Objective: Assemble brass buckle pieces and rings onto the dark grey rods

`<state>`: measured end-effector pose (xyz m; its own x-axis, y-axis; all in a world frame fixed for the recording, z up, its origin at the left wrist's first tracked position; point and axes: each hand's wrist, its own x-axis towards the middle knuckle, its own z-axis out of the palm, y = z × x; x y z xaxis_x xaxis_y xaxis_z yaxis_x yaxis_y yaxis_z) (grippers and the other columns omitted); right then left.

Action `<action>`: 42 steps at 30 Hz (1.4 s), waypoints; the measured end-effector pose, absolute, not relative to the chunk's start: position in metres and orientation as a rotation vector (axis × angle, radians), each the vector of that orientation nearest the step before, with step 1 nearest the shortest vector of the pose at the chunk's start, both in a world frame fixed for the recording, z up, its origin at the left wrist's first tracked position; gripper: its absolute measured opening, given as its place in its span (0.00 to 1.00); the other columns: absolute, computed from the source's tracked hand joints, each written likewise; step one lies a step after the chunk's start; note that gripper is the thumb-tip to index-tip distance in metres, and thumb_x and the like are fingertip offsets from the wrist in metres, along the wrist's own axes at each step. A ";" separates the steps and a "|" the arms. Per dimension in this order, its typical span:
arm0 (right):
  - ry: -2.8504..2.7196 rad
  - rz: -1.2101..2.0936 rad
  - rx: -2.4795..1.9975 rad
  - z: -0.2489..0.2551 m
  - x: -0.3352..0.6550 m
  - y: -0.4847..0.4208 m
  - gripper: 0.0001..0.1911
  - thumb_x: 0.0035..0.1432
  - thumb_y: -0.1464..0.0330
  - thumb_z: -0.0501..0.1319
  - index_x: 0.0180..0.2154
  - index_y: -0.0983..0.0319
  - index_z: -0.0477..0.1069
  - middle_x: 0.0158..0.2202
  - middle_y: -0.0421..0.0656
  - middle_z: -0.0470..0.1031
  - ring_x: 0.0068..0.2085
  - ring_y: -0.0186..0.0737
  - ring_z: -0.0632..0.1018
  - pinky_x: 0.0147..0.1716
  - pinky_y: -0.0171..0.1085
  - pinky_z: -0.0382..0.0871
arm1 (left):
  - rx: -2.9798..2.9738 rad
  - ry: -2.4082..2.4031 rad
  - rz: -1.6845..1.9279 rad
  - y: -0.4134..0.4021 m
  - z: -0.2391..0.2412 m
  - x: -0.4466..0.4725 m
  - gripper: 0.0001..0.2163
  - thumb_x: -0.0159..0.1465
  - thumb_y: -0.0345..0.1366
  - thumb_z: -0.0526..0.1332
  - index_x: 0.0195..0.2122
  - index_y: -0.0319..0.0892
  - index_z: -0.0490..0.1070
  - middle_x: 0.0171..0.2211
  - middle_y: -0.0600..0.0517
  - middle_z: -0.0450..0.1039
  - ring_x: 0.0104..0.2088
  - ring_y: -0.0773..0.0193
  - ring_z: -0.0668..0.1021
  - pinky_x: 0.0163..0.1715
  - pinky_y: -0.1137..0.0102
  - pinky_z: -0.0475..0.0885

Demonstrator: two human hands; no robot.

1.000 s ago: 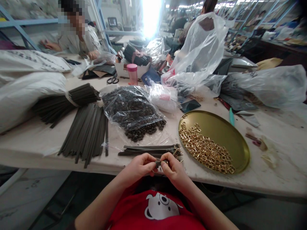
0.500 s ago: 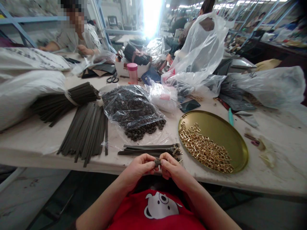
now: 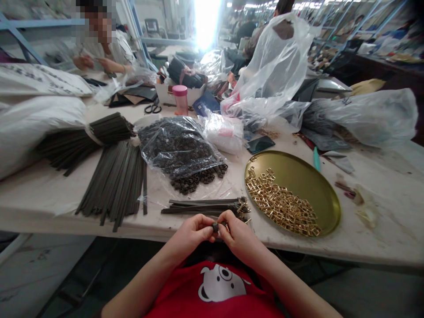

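Observation:
My left hand point(image 3: 198, 228) is closed in a pinch on a small dark loop point(image 3: 215, 227), like the loops spilling from the plastic bag. My right hand point(image 3: 234, 229) faces it, thumb and fingers pinched on a small dark piece point(image 3: 224, 224) mostly hidden by the fingertips. The two hands almost meet above the table's front edge. Just beyond them lie several dark straps point(image 3: 198, 206) with gold buckles point(image 3: 243, 206) at their right ends. Farther back, the clear bag point(image 3: 179, 143) of dark loops point(image 3: 198, 179) lies open towards me.
A round gold tray point(image 3: 298, 174) with a heap of loose gold buckles point(image 3: 281, 203) stands at right. Dark strips point(image 3: 111, 183) and a tied bundle point(image 3: 109, 128) lie at left. Behind are scissors point(image 3: 153, 108), a pink-lidded jar point(image 3: 180, 99), a phone point(image 3: 261, 144) and a co-worker point(image 3: 106, 48).
My fingertips have shifted: the dark loop now shows more clearly at my left fingers, with a small gap to the right-hand piece. The view has moved slightly. The co-worker's hands moved.

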<state>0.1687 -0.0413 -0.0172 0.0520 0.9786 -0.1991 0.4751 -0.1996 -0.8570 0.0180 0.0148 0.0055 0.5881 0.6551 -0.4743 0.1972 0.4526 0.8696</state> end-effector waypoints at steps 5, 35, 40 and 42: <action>-1.653 1.064 -1.679 -0.013 0.169 -0.043 0.07 0.58 0.70 0.49 0.40 0.60 0.60 0.33 0.43 0.71 0.34 0.40 0.73 0.33 0.37 0.62 | 1.276 0.939 0.285 0.022 0.002 0.014 0.07 0.54 0.36 0.60 0.29 0.36 0.70 0.22 0.55 0.70 0.25 0.69 0.71 0.28 0.74 0.64; -1.863 0.289 -1.838 -0.026 0.197 -0.025 0.14 0.61 0.63 0.46 0.39 0.62 0.65 0.32 0.46 0.72 0.34 0.42 0.73 0.33 0.38 0.63 | 2.604 0.899 -0.029 0.049 0.006 0.028 0.10 0.59 0.39 0.55 0.40 0.42 0.67 0.37 0.50 0.73 0.38 0.61 0.74 0.36 0.71 0.66; -1.951 -0.153 -1.960 -0.054 0.207 0.000 0.13 0.60 0.64 0.49 0.29 0.61 0.68 0.29 0.46 0.72 0.33 0.43 0.70 0.35 0.40 0.59 | 2.776 0.978 -0.110 0.061 -0.019 0.028 0.11 0.60 0.29 0.53 0.44 0.39 0.66 0.39 0.44 0.72 0.41 0.55 0.73 0.40 0.64 0.65; -1.936 -0.157 -1.941 -0.065 0.209 0.003 0.13 0.60 0.66 0.49 0.29 0.60 0.69 0.28 0.45 0.72 0.32 0.42 0.71 0.35 0.40 0.59 | 2.816 0.970 -0.138 0.058 -0.027 0.029 0.11 0.61 0.27 0.51 0.44 0.39 0.66 0.38 0.44 0.72 0.40 0.55 0.73 0.40 0.63 0.64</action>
